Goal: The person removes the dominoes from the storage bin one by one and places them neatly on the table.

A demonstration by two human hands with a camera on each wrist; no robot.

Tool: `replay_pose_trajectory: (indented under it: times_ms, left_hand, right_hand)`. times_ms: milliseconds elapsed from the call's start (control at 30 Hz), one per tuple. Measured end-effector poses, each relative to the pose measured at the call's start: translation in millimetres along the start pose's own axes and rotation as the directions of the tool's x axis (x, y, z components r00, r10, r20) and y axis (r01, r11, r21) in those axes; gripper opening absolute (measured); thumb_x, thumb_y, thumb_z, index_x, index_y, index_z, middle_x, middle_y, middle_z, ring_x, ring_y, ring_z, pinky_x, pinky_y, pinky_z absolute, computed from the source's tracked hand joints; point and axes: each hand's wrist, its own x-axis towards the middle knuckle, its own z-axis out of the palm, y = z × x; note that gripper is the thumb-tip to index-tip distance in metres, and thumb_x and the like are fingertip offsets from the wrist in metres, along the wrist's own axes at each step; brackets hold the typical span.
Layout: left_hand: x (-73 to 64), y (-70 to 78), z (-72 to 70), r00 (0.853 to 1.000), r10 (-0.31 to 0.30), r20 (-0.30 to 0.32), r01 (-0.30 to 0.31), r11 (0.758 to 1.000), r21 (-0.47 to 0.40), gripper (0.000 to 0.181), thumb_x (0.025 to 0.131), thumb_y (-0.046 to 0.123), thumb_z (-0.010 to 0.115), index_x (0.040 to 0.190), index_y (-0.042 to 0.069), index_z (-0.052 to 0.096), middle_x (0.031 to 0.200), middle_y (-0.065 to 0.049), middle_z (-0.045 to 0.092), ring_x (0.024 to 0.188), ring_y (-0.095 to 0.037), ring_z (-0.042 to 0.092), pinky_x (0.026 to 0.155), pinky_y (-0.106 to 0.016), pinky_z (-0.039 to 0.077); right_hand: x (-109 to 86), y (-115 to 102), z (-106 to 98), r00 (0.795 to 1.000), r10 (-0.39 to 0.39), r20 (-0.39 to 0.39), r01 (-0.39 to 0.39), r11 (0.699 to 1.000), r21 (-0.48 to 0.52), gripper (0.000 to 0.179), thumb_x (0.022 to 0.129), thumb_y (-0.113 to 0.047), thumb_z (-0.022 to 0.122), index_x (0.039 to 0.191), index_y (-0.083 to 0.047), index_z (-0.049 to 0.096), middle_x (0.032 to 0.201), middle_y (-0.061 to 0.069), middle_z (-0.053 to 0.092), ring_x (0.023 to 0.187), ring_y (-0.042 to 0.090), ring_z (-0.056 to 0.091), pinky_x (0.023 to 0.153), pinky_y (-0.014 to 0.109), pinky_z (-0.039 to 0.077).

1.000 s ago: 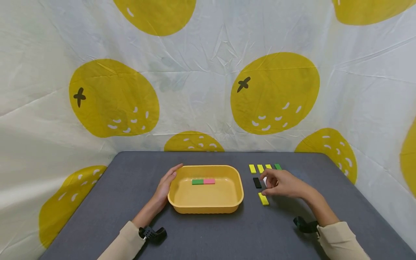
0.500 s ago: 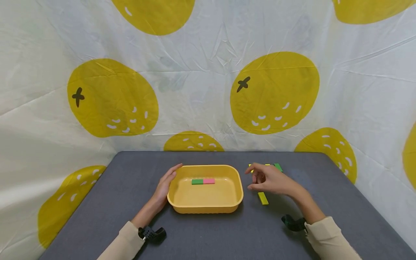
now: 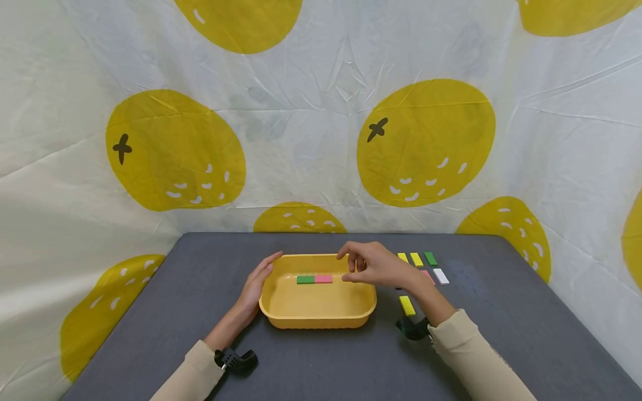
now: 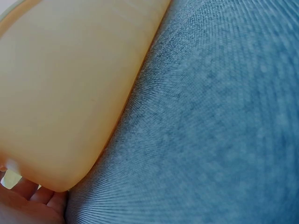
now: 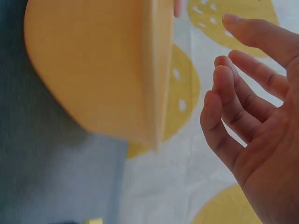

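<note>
A yellow plastic tray [image 3: 316, 322] stands on the grey table. Inside lie a green block [image 3: 305, 280] and a pink block [image 3: 323, 279], end to end. My left hand [image 3: 253, 287] rests along the tray's left side, fingers reaching to its back left corner. In the left wrist view, its fingers [image 4: 42, 195] lie at the tray's outer wall. Over the tray's right rim hovers my right hand [image 3: 376, 263], thumb and index finger apart. The right wrist view shows this hand [image 5: 261, 121] with loosely bent fingers and nothing between them.
Right of the tray lie yellow blocks [image 3: 416, 259], a green block [image 3: 430, 258], a white block [image 3: 441, 277] and a pink block [image 3: 427, 275] partly behind the right wrist. A nearer yellow block [image 3: 407, 306] lies alone. A patterned curtain [image 3: 321, 139] hangs behind the table.
My right hand has moved left from above the loose blocks to over the tray's right rim, uncovering the white block. My left hand and the tray have stayed put.
</note>
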Motion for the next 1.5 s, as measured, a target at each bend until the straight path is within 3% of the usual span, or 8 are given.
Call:
replay_pose_trajectory:
  times_ms: [100,267,500,733,1167,1500]
  left_hand:
    - [0.1,-0.5,0.0,1.0,0.004,0.0,-0.004,1.0,-0.001,0.047,0.115,0.023,0.031,0.16,0.014,0.038,0.168,-0.008,0.033,0.155,-0.032,0.034,0.124,-0.057,0.029]
    - [-0.2,-1.9,0.4,1.0,0.005,-0.005,-0.005,1.0,0.0,0.047,0.115,0.023,0.031,0.16,0.014,0.04,0.168,-0.008,0.034,0.155,-0.031,0.033,0.124,-0.056,0.028]
    - [0.5,-2.9,-1.0,1.0,0.014,-0.009,-0.014,1.0,0.006,0.046,0.115,0.024,0.032,0.159,0.015,0.04,0.167,-0.009,0.035,0.155,-0.032,0.034,0.124,-0.056,0.029]
    - [1.1,-1.7,-1.8,1.0,0.021,-0.01,-0.02,1.0,0.021,0.046,0.114,0.026,0.033,0.158,0.017,0.043,0.167,-0.008,0.036,0.155,-0.029,0.035,0.125,-0.054,0.028]
    - [1.3,-2.6,-1.5,1.0,0.022,-0.003,-0.022,0.999,0.033,0.047,0.114,0.024,0.031,0.16,0.013,0.039,0.168,-0.011,0.034,0.155,-0.033,0.033,0.124,-0.056,0.028]
    - [1.9,-1.9,-0.9,1.0,0.002,-0.02,-0.002,1.0,0.023,0.047,0.114,0.025,0.033,0.159,0.014,0.041,0.167,-0.008,0.036,0.155,-0.03,0.034,0.124,-0.054,0.029]
  right_hand:
    - [12.5,-1.1,10.9,1.0,-0.006,0.019,0.007,1.0,-0.023,0.035,0.091,-0.023,0.08,0.121,-0.013,0.066,0.081,-0.007,0.064,0.07,0.006,0.056,0.067,0.023,0.051]
    - [27.4,0.1,30.2,0.997,0.056,0.048,-0.052,0.995,-0.086,0.031,0.092,-0.021,0.078,0.121,-0.013,0.068,0.08,-0.009,0.063,0.074,0.008,0.056,0.069,0.023,0.05]
    - [40.8,2.8,50.6,0.993,0.119,0.023,-0.114,0.98,-0.163,0.028,0.092,-0.021,0.077,0.118,-0.01,0.071,0.079,-0.006,0.066,0.074,0.011,0.057,0.068,0.026,0.049]
    - [47.7,4.7,61.1,0.981,0.19,0.029,-0.181,0.966,-0.187,0.028,0.091,-0.024,0.078,0.116,-0.013,0.073,0.077,-0.005,0.064,0.068,0.012,0.055,0.065,0.027,0.046]
    - [52.8,12.4,71.6,0.976,0.218,0.022,-0.199,0.925,-0.325,0.019,0.088,-0.017,0.079,0.105,-0.009,0.076,0.07,-0.005,0.055,0.071,0.015,0.051,0.07,0.03,0.039]
    - [54.3,15.0,75.6,0.954,0.295,0.046,-0.258,0.893,-0.368,0.011,0.086,-0.028,0.082,0.088,-0.019,0.075,0.074,-0.008,0.063,0.071,0.013,0.054,0.07,0.031,0.048]
